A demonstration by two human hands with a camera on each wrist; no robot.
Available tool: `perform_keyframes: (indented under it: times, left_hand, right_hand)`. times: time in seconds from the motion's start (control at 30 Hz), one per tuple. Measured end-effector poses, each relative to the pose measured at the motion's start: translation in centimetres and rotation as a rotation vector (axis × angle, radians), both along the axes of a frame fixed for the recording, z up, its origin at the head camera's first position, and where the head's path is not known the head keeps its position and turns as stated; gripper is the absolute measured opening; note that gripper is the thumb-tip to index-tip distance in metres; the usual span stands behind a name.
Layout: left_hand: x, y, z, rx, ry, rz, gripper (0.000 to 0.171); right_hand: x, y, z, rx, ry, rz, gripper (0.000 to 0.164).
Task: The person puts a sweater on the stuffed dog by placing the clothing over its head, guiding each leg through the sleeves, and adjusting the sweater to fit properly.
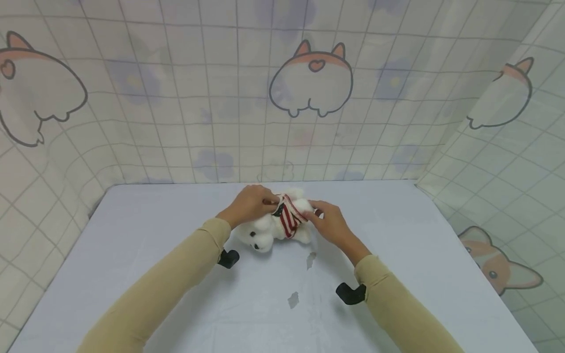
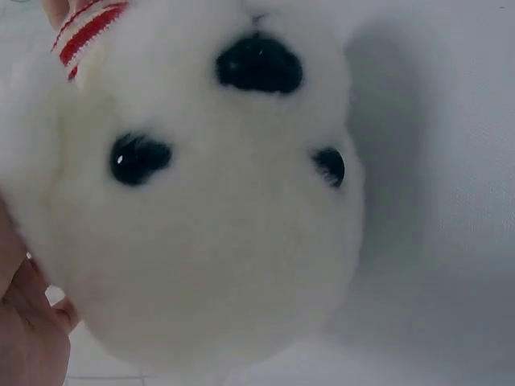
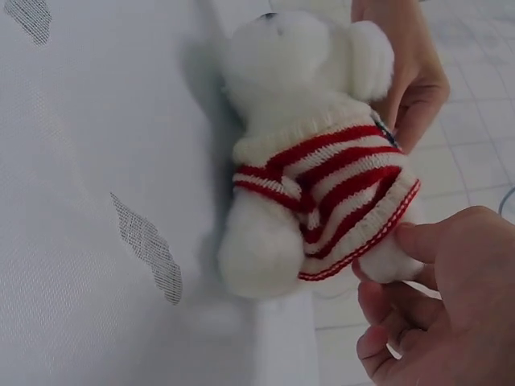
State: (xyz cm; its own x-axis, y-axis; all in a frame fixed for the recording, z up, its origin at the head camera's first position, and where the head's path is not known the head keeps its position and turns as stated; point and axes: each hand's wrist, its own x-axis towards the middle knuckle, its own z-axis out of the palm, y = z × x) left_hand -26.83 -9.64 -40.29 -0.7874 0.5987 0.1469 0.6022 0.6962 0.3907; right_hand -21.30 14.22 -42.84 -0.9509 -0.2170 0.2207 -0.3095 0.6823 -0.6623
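Observation:
A white plush toy [image 1: 265,230] with dark eyes and nose lies on its side on the table, wearing a red-and-white striped knitted sweater [image 1: 289,215]. Its head points toward the left. My left hand [image 1: 251,203] grips the toy's upper side by the sweater's dark patch. In the left wrist view the toy's face [image 2: 209,217] fills most of the picture, and part of the left hand [image 2: 32,330] shows at the edge. My right hand [image 3: 467,297] pinches a white stubby limb [image 3: 390,259] at the sweater's hem, thumb on one side and fingers on the other.
The table [image 1: 212,314] has a pale cover with small grey patches [image 1: 293,300]. A hanging sheet [image 1: 238,98] with a grid and cartoon animals stands behind and along both sides. Black wrist mounts [image 1: 350,294] stick out under the beige sleeves [image 1: 172,274].

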Motion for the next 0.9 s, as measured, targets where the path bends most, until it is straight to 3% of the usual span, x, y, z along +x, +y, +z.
perform_keyframes:
  times: [0.13,0.27,0.53,0.67,0.9]
  left_hand:
    - [0.1,0.2,-0.1,-0.005,-0.043,-0.026,0.005]
    - [0.3,0.3,-0.3,-0.034,-0.013,-0.039,0.011]
    - [0.7,0.3,-0.7,0.003,-0.004,-0.031,0.007]
    - [0.8,0.5,-1.0,0.023,-0.025,-0.042,0.009]
    - [0.6,0.8,-1.4,0.023,-0.056,-0.025,0.034]
  right_hand:
    - [0.0,0.1,0.0,0.027,-0.041,-0.024,0.033]
    - [-0.2,-0.1,0.0,0.036,-0.069,-0.093,0.029]
    - [-1.3,-0.8,-0.7,-0.097,-0.136,-0.208,0.017]
    - [-1.8,-1.1,-1.3,-0.139,-0.154,-0.217,0.015]
    - [-2.0,-2.0,-1.2,-0.266,-0.208,-0.187,0.009]
